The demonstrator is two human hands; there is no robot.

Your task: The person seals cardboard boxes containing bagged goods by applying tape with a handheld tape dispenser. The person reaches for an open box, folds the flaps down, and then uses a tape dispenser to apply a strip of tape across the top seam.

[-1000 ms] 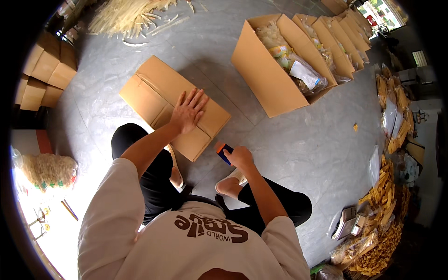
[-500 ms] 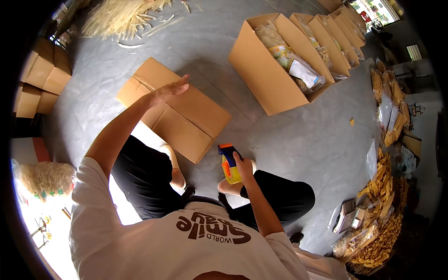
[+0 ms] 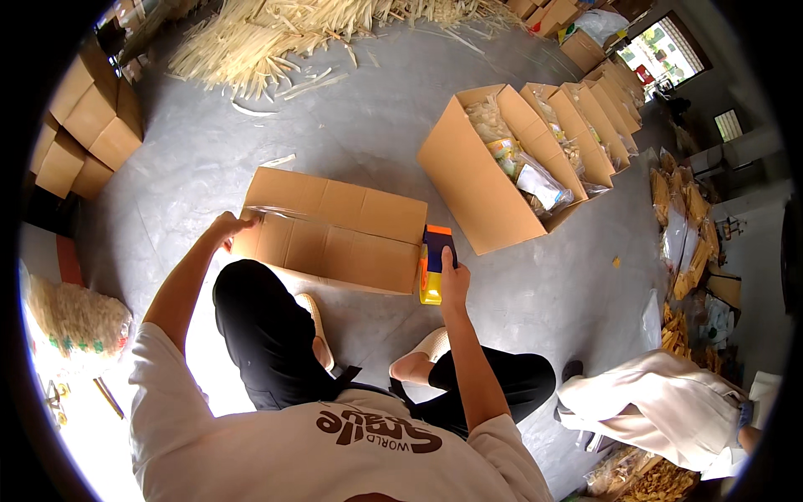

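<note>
Closed cardboard box (image 3: 351,213) on the grey floor (image 3: 360,117), centre of the frame. The left hand (image 3: 231,228) grips its left end; the right hand (image 3: 453,276) grasps a blue, orange and yellow tape dispenser (image 3: 437,244) at its right end. Upper right: open, filled cartons (image 3: 473,184).

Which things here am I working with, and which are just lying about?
Working with:
brown rectangular cardboard box, left hand on it
blue, orange and yellow tape dispenser, in right hand

Apparently lying about:
row of open brown cardboard boxes
heap of pale flat strips
stacked brown boxes
</note>
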